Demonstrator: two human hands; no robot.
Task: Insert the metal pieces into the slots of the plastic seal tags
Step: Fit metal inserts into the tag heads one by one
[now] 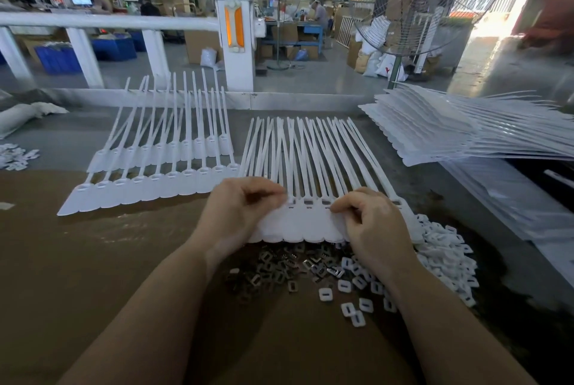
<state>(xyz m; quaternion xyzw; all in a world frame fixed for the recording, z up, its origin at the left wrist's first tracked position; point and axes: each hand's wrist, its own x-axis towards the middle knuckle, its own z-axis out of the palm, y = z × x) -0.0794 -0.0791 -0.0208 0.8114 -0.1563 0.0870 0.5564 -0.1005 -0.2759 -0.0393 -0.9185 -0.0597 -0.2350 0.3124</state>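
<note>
Both hands sit on the same strip of white seal tags (pixel 310 220), right in front of the person. The left hand (pixel 239 210) has its fingers curled over the strip's left end, thumb and fingertips pinched at a tag head, though I can't tell if a metal piece is between them. The right hand (pixel 372 223) is curled too, fingertips pressing down by the slots near the right end. The tags lie side by side, flat flag ends toward the person, long thin tails running straight away across the brown table (pixel 93 260) and fanning a bit at the far tips. Just under the wrists, on the near side of the strip, there's a heap of small metal pieces (pixel 279 269), and to its right a bigger pile of white plastic caps (pixel 444 260), partly hidden by the right hand. Off to the left are two more rows of tags (pixel 155 173) pointing the same way, and a tall stack of tag sheets (pixel 450 133) sits at far right. A big fan (pixel 435 2) stands behind that.
</note>
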